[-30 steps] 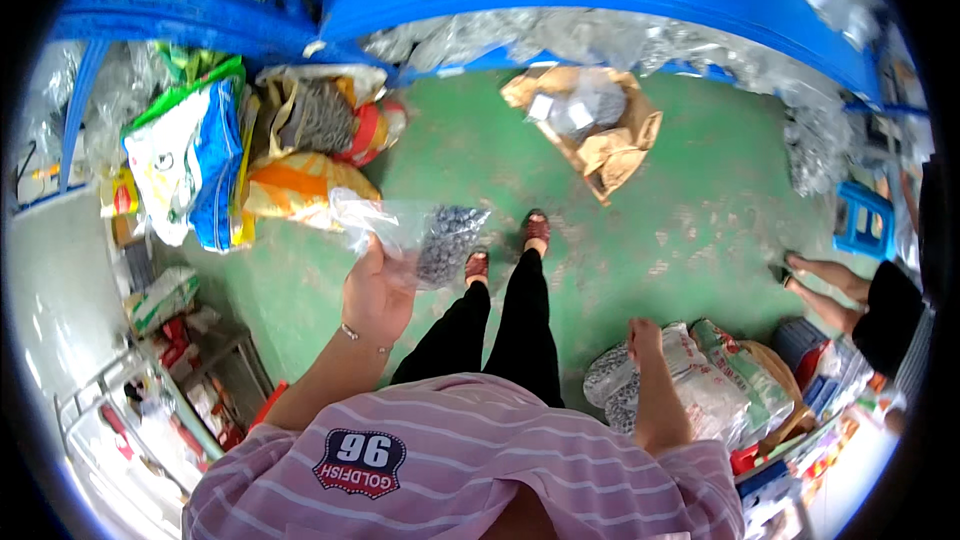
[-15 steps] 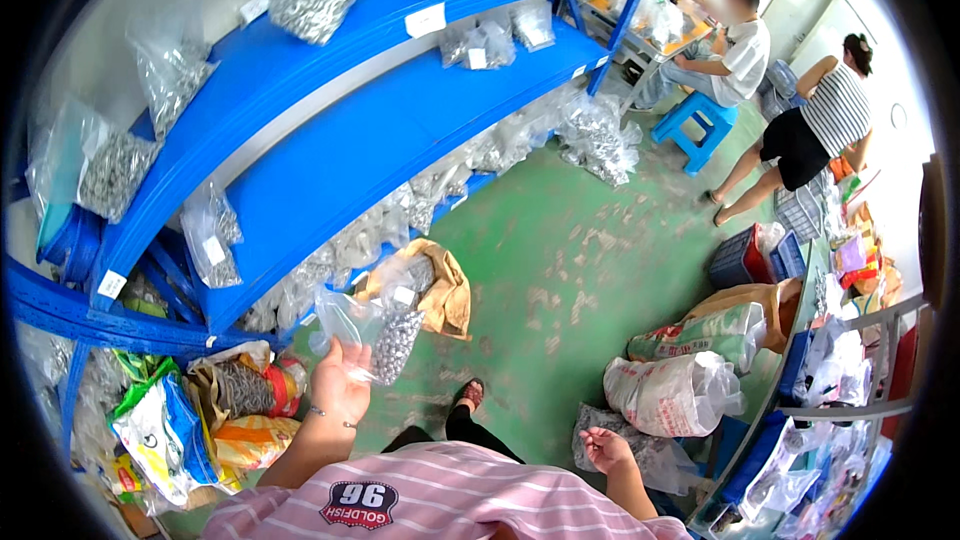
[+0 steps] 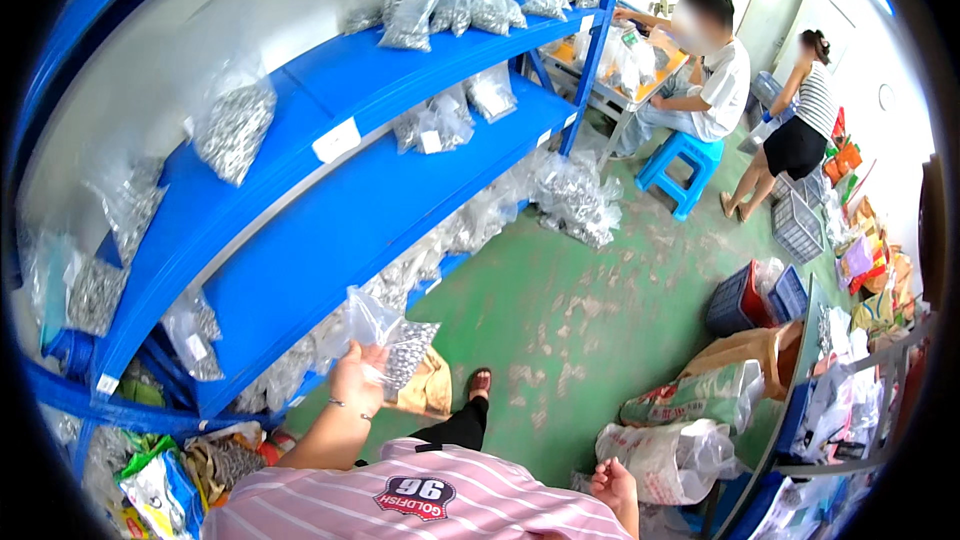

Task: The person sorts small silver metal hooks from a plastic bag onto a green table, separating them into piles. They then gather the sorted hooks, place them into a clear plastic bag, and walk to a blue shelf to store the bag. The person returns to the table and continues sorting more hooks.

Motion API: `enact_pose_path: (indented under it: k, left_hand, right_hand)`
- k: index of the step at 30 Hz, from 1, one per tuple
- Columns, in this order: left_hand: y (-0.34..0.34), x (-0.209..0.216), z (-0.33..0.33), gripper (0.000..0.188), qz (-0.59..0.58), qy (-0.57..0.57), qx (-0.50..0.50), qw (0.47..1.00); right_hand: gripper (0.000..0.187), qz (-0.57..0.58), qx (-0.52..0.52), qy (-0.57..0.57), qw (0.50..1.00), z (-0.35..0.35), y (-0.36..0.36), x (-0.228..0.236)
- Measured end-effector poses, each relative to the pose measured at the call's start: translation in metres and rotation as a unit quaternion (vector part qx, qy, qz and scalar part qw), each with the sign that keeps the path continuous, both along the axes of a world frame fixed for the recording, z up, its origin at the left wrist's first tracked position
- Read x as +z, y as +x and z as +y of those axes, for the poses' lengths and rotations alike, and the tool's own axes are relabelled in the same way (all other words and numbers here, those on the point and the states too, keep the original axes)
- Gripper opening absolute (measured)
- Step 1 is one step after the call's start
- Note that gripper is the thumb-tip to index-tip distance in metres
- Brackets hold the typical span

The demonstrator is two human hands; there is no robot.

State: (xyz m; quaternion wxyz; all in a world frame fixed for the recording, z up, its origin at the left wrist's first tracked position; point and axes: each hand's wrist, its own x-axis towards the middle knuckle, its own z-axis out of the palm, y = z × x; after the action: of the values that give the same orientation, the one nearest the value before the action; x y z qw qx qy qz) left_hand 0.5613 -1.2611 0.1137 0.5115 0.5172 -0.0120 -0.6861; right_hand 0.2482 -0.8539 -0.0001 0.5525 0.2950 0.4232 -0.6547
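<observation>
My left hand (image 3: 358,380) is closed on a clear plastic bag (image 3: 410,352) of small silvery metal parts, held out in front of the blue shelf rack (image 3: 340,215). The bag's top is loose and bunched about the fingers, and its filled part hangs to the right of the hand. Below it a tan sack (image 3: 428,390) on the floor is partly hidden by the bag. My right hand (image 3: 614,485) hangs low at my right side, fingers curled in, with nothing seen in it. A white woven sack (image 3: 632,460) lies just beyond it.
Bags of metal parts (image 3: 235,130) line the shelves, and more (image 3: 575,195) lie on the floor. A person (image 3: 725,85) sits on a blue stool (image 3: 682,170) at a table; another person (image 3: 803,120) stands beyond, near grey crates (image 3: 797,227). A blue-red bin (image 3: 732,298) stands at right.
My view has shifted forward along the rack. The bag stays in my left hand, now covering more of the tan sack. The standing person has turned and holds something pale.
</observation>
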Motion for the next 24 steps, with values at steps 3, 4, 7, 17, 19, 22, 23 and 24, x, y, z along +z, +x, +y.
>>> enact_pose_path:
  k: [3,4,7,17,19,22,23,24]
  left_hand:
    - [-0.073,-0.012,-0.046,0.022,0.009,-0.004,-0.074,0.997]
    - [-0.091,-0.01,-0.056,0.023,-0.006,-0.005,-0.109,0.994]
    - [-0.143,0.0,-0.093,0.023,-0.001,-0.003,-0.156,0.988]
    - [-0.241,0.021,-0.172,0.023,0.006,-0.04,-0.189,0.981]
    - [-0.252,0.016,-0.183,0.022,-0.011,-0.045,-0.161,0.986]
    - [-0.271,0.016,-0.196,0.02,-0.014,-0.074,-0.123,0.99]
    - [-0.28,0.017,-0.199,0.02,-0.013,-0.08,-0.108,0.991]
    - [-0.286,0.023,-0.203,0.02,-0.017,-0.084,-0.093,0.992]
  right_hand:
    - [0.015,0.045,-0.03,0.049,0.997,-0.018,-0.043,-0.009]
    - [0.015,0.06,-0.025,0.034,0.997,-0.027,-0.054,-0.003]
    - [0.014,0.14,-0.033,0.027,0.989,-0.075,-0.091,0.018]
    - [0.016,0.061,-0.144,-0.01,0.988,-0.211,-0.236,0.038]
    - [0.008,0.078,-0.106,0.038,0.991,-0.256,-0.275,0.039]
    - [0.011,0.134,0.0,-0.032,0.99,-0.323,-0.333,0.033]
    - [0.012,0.148,0.035,-0.07,0.986,-0.349,-0.353,0.035]
    - [0.014,0.155,0.071,-0.106,0.98,-0.376,-0.366,0.039]
